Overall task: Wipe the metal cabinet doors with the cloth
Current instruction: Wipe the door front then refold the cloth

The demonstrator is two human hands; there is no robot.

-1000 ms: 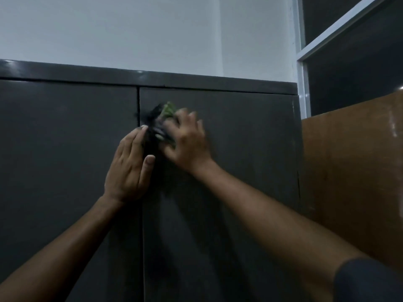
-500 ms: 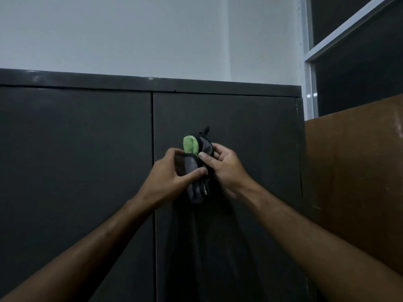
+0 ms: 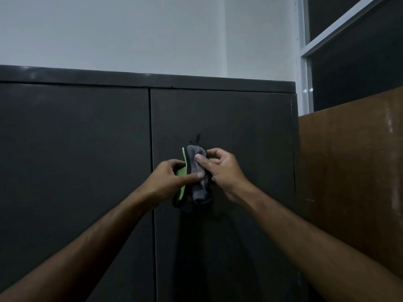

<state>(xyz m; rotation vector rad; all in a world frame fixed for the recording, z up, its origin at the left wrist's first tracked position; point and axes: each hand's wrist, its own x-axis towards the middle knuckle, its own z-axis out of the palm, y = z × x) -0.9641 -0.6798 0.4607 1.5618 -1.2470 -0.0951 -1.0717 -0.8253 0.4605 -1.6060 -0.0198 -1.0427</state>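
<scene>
Count: two dark metal cabinet doors, left door [image 3: 74, 160] and right door [image 3: 239, 123], meeting at one vertical seam; one cloth [image 3: 197, 177]; two bare hands.

Left hand [image 3: 168, 179] is curling around the cloth from the left, thumb lying across the grey fold and the fingers wrapping behind the green edge. Firm grip, fingers well closed on the fabric.

Right hand [image 3: 224, 171] is pinching the cloth's upper right part, thumb pressing on the grey face, the other fingers bending in behind it. Partly closed, also holding the cloth.

The cloth is sitting bunched between both hands, grey outer layer facing the camera, a bright green strip showing along its left edge, dark fabric hanging out below the hands. It is hanging in front of the right door, just right of the seam, about mid-height in the visible panel. Lighting is dim, so probably touching the door, but I can't tell for sure.

A brown wooden panel [image 3: 353, 171] is standing right of the cabinet, white wall [image 3: 130, 33] above it.
</scene>
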